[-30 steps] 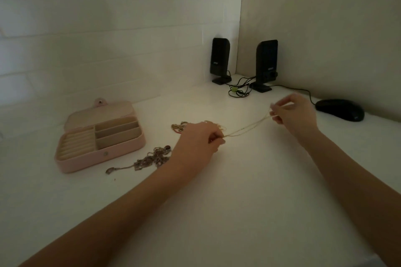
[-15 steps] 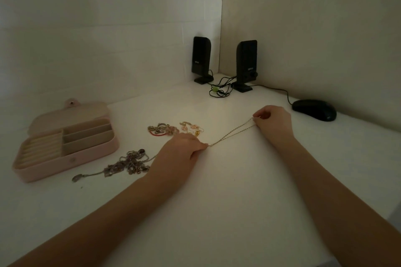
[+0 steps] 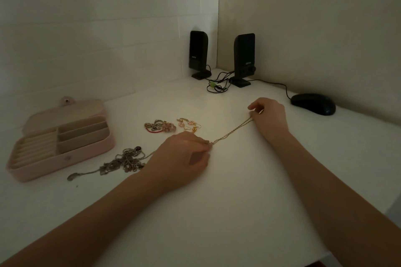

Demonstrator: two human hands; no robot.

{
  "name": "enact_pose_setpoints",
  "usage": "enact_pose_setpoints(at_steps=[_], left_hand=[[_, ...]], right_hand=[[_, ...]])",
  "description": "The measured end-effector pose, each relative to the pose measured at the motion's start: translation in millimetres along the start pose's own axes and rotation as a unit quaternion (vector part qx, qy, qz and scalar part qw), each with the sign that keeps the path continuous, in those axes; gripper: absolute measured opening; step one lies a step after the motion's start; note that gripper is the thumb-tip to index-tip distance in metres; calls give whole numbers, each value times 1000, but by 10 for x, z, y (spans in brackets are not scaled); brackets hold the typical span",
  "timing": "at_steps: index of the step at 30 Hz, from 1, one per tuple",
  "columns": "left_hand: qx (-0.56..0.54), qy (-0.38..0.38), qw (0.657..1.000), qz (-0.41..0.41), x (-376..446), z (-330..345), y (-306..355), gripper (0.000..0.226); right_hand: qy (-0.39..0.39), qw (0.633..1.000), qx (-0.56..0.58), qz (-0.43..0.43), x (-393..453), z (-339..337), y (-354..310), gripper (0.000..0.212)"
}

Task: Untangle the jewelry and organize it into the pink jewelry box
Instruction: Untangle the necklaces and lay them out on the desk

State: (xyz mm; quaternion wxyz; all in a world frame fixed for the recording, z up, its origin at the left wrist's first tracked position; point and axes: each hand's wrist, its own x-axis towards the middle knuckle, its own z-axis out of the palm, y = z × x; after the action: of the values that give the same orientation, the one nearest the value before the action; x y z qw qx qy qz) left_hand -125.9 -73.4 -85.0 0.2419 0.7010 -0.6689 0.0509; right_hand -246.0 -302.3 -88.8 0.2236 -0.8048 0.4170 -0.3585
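Now both hands lowering toward bench point(image 3: 238, 191); gold chain point(image 3: 231, 132) being pulled taut between left hand point(image 3: 182, 156) fingers and right hand point(image 3: 269, 115) fingers, both pinching ends. Chain looking freed; pink jewelry box point(image 3: 63, 158) sitting open, well left of left fingers.

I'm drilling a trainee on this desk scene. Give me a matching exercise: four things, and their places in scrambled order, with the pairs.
Things:
1. thin gold chain
2. open pink jewelry box
3. black computer mouse
4. tangled silver chains

Places:
A. far right, by the wall
B. stretched between both hands
C. far left of the desk
D. just right of the box

Pairs: 1-B, 2-C, 3-A, 4-D
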Motion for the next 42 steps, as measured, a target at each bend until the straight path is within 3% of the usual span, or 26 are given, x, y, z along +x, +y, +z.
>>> enact_pose_setpoints(at_steps=[5, 10, 12, 14, 16, 19, 21, 25, 30, 33, 36, 39, 42], left_hand=[[0, 19, 1000, 3, -19, -37, -41, 42], [-17, 132, 989, -67, -179, -393, -240, 26], [-7, 143, 983, -116, -355, -566, -424, 21], [-7, 84, 986, -142, -566, -690, -626, 32], [-10, 6, 990, -138, -751, -749, -714, 27], [22, -12, 993, -112, -826, -745, -748, 21], [33, 8, 992, -123, -799, -745, -763, 12], [62, 40, 989, -129, -792, -755, -863, 4], [86, 78, 988, -101, -782, -718, -857, 11], [23, 163, 975, -148, -741, -696, -774, 14], [-162, 224, 930, -242, -701, -690, -759, 19], [-332, 233, 872, -273, -679, -730, -758, 19], [-365, 208, 869, -263, -669, -738, -682, 18]], right_hand=[[-11, 1000, 0, -14, -29, -3, -26, 16], [14, 996, 75, -55, -178, -101, -299, 12], [-28, 989, 106, -104, -359, -77, -527, 10], [-94, 974, 138, -156, -596, 5, -791, 12], [-181, 946, 158, -216, -833, 130, -1074, 16], [-290, 898, 96, -316, -1072, 409, -1442, 24], [-323, 887, 32, -329, -1132, 583, -1621, 29], [-301, 899, -11, -318, -1137, 804, -1753, 29], [-259, 921, 119, -265, -1194, 938, -1696, 5], [-245, 928, 168, -227, -1171, 916, -1677, 6], [-236, 933, 209, -173, -1133, 920, -1656, 8], [-236, 924, 257, -153, -1133, 905, -1659, 10], [-259, 905, 295, -163, -1165, 849, -1697, 19]])
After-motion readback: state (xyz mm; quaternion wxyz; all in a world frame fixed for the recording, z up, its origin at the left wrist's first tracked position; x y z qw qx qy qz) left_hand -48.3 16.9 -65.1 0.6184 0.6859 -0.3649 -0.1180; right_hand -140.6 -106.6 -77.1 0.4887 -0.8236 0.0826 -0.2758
